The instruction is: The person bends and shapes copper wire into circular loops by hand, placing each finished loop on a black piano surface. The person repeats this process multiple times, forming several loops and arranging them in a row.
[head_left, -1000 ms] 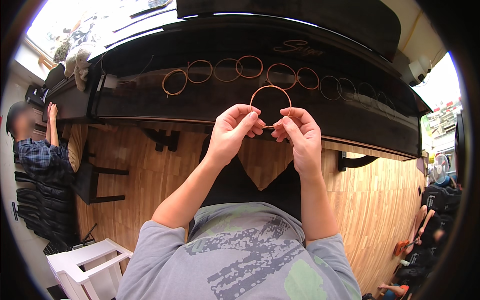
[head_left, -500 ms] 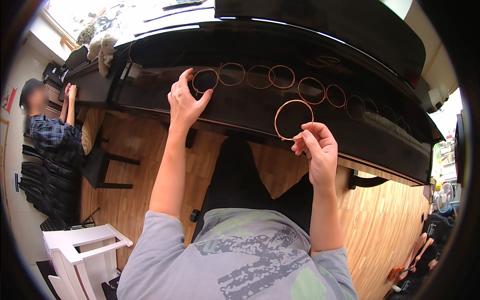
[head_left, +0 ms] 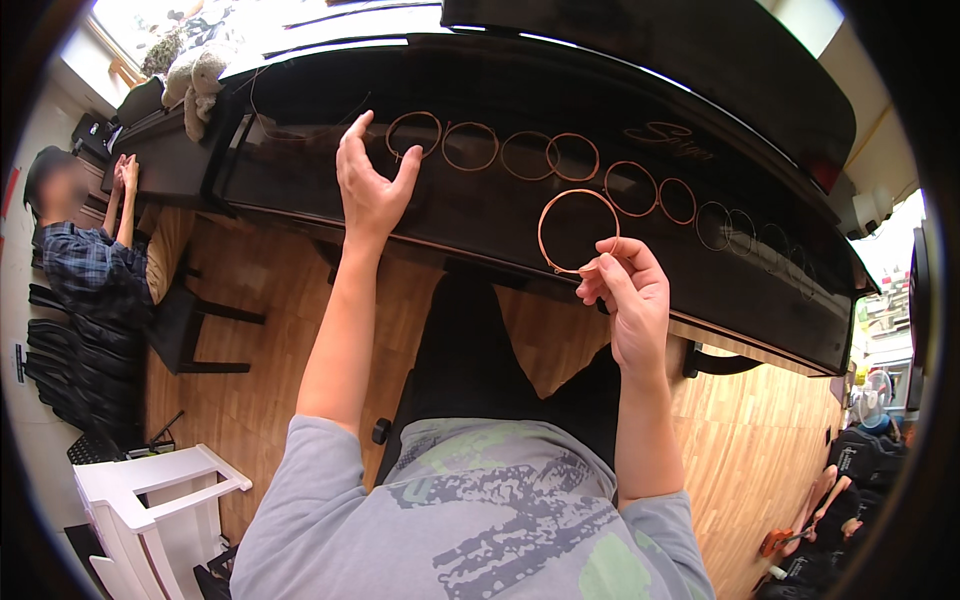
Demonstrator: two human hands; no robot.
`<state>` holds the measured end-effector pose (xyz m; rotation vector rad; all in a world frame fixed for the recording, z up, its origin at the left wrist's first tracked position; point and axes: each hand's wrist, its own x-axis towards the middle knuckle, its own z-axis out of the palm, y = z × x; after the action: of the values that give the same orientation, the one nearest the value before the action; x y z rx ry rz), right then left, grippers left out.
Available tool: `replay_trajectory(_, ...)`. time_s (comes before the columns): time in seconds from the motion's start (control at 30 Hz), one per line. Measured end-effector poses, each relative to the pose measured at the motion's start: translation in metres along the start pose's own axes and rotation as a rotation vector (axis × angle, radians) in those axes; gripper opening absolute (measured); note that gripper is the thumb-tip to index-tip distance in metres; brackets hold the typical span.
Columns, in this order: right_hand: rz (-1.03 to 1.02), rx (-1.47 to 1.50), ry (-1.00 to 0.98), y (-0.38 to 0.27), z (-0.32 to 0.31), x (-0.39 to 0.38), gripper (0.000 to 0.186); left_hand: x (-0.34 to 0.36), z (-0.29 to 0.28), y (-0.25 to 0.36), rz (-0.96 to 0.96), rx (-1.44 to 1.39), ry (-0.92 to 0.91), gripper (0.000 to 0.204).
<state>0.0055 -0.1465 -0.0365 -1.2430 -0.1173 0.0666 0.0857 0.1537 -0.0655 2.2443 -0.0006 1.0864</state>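
Between my right hand's [head_left: 632,305] thumb and fingers is a copper-coloured coil of wire string [head_left: 541,225], raised above the black piano [head_left: 480,215]. My left hand [head_left: 375,190] is open by the leftmost coil [head_left: 413,112], thumb and fingers spread apart. Its thumb tip overlaps that coil's lower rim; whether they touch I cannot tell. Rightward along the dark surface lie more coils, starting with a single copper one [head_left: 470,123] and an overlapping pair [head_left: 572,134]. Farther right, two copper coils [head_left: 631,162] adjoin, followed by several thin, silvery ones [head_left: 713,203].
A loose wire [head_left: 254,105] curves over the piano's left end, near a plush toy [head_left: 200,85]. At far left another person [head_left: 95,245] sits by a dark cabinet, hands together. A white stand [head_left: 150,490] is at lower left. An orange stringed instrument [head_left: 775,541] lies at lower right.
My left fingers have come away from the leftmost coil and opened wider. The coil in my right hand has shifted slightly left against the piano. The whole view has turned a little.
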Motion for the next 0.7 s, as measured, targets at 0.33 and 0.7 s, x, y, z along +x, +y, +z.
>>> replay_trajectory(0.33, 0.036, -0.089, -0.087, 0.009, 0.022, 0.008, 0.017, -0.037, -0.028, 0.095, 0.303, -0.5, -0.45, 0.103)
replay_trajectory(0.7, 0.124, -0.146, -0.15, 0.013, 0.036, 0.014, 0.021, -0.042, -0.037, 0.086, 0.231, -0.599, -0.525, 0.092)
